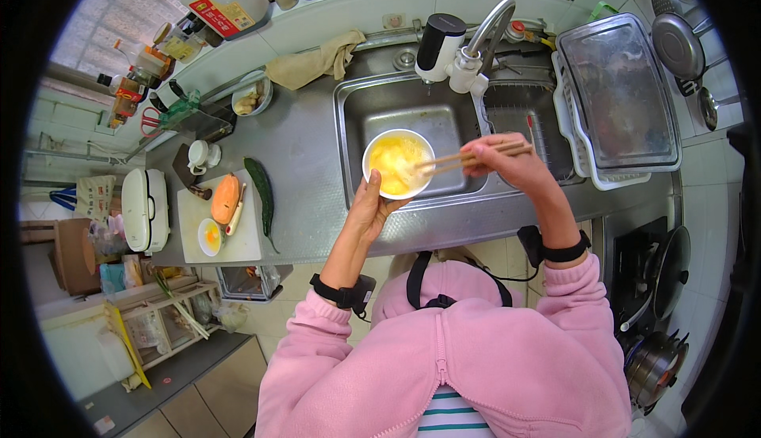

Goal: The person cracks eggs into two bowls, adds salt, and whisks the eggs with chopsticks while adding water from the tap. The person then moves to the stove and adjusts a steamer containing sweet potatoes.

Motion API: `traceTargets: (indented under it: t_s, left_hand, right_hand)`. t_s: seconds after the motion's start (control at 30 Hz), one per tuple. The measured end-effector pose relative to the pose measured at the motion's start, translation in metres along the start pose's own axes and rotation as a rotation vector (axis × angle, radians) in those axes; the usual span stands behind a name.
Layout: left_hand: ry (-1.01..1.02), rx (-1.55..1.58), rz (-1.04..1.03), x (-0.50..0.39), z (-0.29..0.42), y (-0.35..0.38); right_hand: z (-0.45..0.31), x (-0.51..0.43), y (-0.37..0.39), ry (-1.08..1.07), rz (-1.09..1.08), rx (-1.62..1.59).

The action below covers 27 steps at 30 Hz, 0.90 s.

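My left hand (370, 207) grips a white bowl (367, 151) by its near-left side, thumb on the rim. Beaten yellow egg (395, 161) with froth lies in the bowl. Wooden chopsticks (447, 161) are held in my right hand (502, 158), their tips down in the egg and slightly blurred. Both hands are above the front part of the stainless-steel sink (410, 114). To the left, a white cutting board (245, 248) bears a peeled sweet potato (225, 199), a slim pale-and-red piece and a small bowl (203, 246) with egg in it. A dark green cucumber (259, 191) rests along the board's right edge.
A faucet (493, 22) with a black-and-white filter (441, 45) rises behind the sink. Right of it stands a lidded dish rack (618, 93). A tan cloth (315, 60), a bowl of ginger (252, 96) and a knife holder (202, 120) line the back left. A stove (636, 259) is at right.
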<state>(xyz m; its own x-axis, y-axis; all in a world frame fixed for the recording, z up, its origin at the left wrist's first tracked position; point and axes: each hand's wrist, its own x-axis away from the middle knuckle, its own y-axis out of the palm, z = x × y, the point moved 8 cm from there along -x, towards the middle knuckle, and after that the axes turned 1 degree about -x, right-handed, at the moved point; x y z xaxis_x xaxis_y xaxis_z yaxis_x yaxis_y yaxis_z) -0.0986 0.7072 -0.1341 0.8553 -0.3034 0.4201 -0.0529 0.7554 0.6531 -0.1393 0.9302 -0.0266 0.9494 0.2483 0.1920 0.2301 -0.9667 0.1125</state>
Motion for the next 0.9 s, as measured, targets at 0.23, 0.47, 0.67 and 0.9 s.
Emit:
traceTargets:
  t_s: [0.23, 0.47, 0.67, 0.9]
  left_hand:
    - [-0.015, 0.009, -0.007, -0.002, -0.003, 0.002]
    - [-0.013, 0.011, -0.011, -0.004, -0.006, 0.003]
    - [-0.021, 0.005, -0.024, -0.004, -0.007, 0.005]
    - [-0.015, 0.002, -0.033, -0.005, -0.006, 0.008]
  right_hand:
    - [0.001, 0.003, 0.001, 0.049, -0.039, -0.004]
    - [-0.004, 0.005, -0.007, 0.004, 0.051, 0.025]
    - [-0.007, 0.008, -0.008, -0.014, 0.071, 0.035]
    - [-0.009, 0.009, -0.011, -0.035, 0.108, -0.003]
